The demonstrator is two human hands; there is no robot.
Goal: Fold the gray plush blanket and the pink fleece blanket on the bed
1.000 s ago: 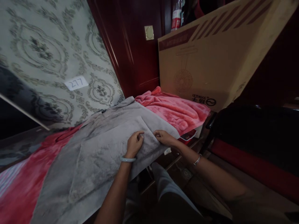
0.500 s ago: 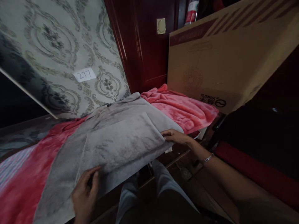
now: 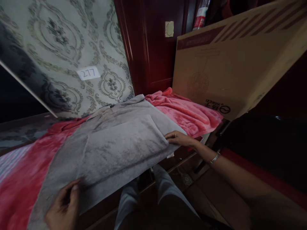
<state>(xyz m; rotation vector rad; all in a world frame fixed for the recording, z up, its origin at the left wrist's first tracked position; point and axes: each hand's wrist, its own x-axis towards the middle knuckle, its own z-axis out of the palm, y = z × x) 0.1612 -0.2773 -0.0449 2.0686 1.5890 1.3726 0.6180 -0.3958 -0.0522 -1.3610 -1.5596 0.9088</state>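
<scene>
A grey plush blanket (image 3: 124, 137) is spread in front of me, with one layer folded back on top of it. My right hand (image 3: 177, 138), a silver bangle on its wrist, pinches the right corner of the folded layer. At the lower left, my left hand (image 3: 64, 204) has its thumb and index fingertip drawn close together at the layer's near edge. Its other fingers are curled and partly hidden. Pink-red plush fabric (image 3: 184, 111) shows from under the grey blanket on both sides.
A large cardboard box (image 3: 216, 64) stands at the right, beside a dark red wooden panel (image 3: 151, 54). Patterned wallpaper (image 3: 57, 38) with a paper marked 277 (image 3: 88, 73) is behind. A bottle (image 3: 200, 16) stands behind the box. My legs (image 3: 165, 185) are below the blanket's front edge.
My left hand has moved left and toward me along the near edge of the folded layer. My right hand stays at the right corner. The view has shifted slightly.
</scene>
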